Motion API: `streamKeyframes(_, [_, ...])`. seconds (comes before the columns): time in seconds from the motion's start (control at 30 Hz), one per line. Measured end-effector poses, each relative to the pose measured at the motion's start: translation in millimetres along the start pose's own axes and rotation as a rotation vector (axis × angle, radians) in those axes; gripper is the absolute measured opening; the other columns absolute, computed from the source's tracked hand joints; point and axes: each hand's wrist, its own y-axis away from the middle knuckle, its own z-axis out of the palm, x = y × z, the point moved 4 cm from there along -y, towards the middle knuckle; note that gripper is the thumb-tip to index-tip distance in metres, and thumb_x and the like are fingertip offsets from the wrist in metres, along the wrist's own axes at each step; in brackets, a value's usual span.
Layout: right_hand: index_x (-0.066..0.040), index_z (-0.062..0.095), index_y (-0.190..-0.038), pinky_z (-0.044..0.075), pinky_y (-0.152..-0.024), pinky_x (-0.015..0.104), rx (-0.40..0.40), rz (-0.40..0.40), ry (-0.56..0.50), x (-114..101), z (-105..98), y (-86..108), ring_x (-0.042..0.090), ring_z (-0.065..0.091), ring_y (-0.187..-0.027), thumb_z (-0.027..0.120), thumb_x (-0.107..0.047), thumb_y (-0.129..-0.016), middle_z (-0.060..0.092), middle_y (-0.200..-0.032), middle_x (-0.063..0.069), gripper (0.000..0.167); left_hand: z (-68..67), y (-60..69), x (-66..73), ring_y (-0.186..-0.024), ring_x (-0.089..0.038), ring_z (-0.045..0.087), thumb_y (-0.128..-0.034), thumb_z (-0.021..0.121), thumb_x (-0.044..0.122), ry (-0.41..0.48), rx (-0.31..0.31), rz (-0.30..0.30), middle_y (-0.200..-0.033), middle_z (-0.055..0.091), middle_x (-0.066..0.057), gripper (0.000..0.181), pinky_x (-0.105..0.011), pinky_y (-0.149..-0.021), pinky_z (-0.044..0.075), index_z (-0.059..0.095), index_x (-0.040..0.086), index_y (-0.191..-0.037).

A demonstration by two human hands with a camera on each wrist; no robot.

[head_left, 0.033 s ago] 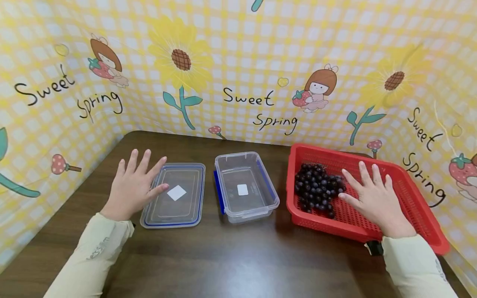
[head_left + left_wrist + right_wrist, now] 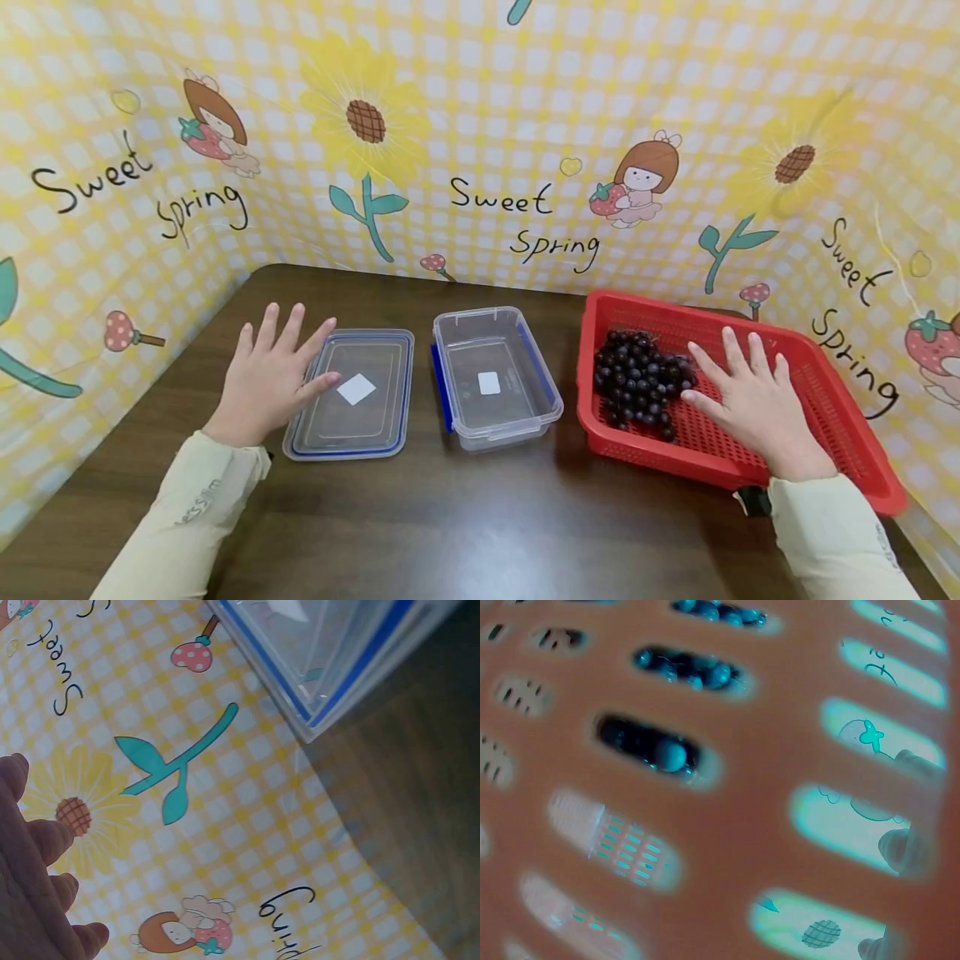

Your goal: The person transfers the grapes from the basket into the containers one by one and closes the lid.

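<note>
My left hand [image 2: 264, 379] is spread with straight fingers and holds nothing. Its thumb overlaps the left side of a clear lid with a blue seal [image 2: 375, 425]; whether they touch I cannot tell. That lid's corner [image 2: 300, 724] also shows in the left wrist view. In the middle stands an uncovered clear plastic container [image 2: 491, 421] with nothing inside. Over the red basket [image 2: 652, 454], my right hand [image 2: 753, 400] has its fingers spread, just right of a bunch of dark grapes [image 2: 637, 375]. Through the basket's slots, some grapes [image 2: 671, 755] appear in the right wrist view.
Everything stands on a dark brown wooden table [image 2: 450, 517]. A yellow checked cloth [image 2: 480, 108] with printed flowers hangs behind and along both sides. The container's blue side clip [image 2: 441, 387] hangs down on its left.
</note>
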Motion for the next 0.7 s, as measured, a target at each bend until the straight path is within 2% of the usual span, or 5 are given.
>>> streamKeyframes(0.27, [-0.012, 0.021, -0.153, 0.002, -0.103, 0.072, -0.031, 0.009, -0.017, 0.1, -2.0, -2.9, 0.056, 0.004, -0.136, 0.040, -0.057, -0.096, 0.009, -0.153, 0.033, 0.075, 0.6, 1.7, -2.7, -0.136, -0.054, 0.016, -0.0933, 0.033, 0.067, 0.012, 0.005, -0.011, -0.146, 0.031, -0.033, 0.077, -0.069, -0.104, 0.014, 0.040, 0.011, -0.146])
streamKeyframes(0.47, [-0.011, 0.019, -0.154, 0.004, -0.103, 0.072, -0.050, 0.022, -0.014, 3.3, -11.3, -4.6, 0.057, 0.005, -0.136, 0.038, -0.058, -0.097, 0.009, -0.153, 0.034, 0.076, -2.6, -2.0, -1.0, -0.137, -0.052, 0.016, -0.0929, 0.031, 0.068, 0.018, 0.001, 0.024, -0.146, 0.031, -0.032, 0.078, -0.068, -0.105, 0.014, 0.040, 0.011, -0.145])
streamKeyframes(0.6, [-0.009, 0.017, -0.154, 0.005, -0.102, 0.072, -0.120, 0.029, -0.055, 4.4, -9.3, -5.1, 0.056, 0.007, -0.136, 0.038, -0.058, -0.097, 0.008, -0.153, 0.034, 0.077, -4.8, -6.4, 4.5, -0.138, -0.051, 0.015, -0.0930, 0.034, 0.067, 0.030, -0.037, 0.064, -0.147, 0.031, -0.031, 0.077, -0.067, -0.106, 0.013, 0.038, 0.012, -0.147])
streamKeyframes(0.7, [-0.008, 0.015, -0.154, 0.005, -0.102, 0.073, -0.184, 0.045, -0.128, 5.7, -5.6, -2.9, 0.056, 0.008, -0.136, 0.040, -0.056, -0.097, 0.007, -0.153, 0.034, 0.078, -5.1, -11.3, 12.5, -0.138, -0.051, 0.015, -0.0939, 0.037, 0.064, 0.047, -0.087, 0.100, -0.148, 0.030, -0.031, 0.075, -0.066, -0.106, 0.015, 0.037, 0.012, -0.148])
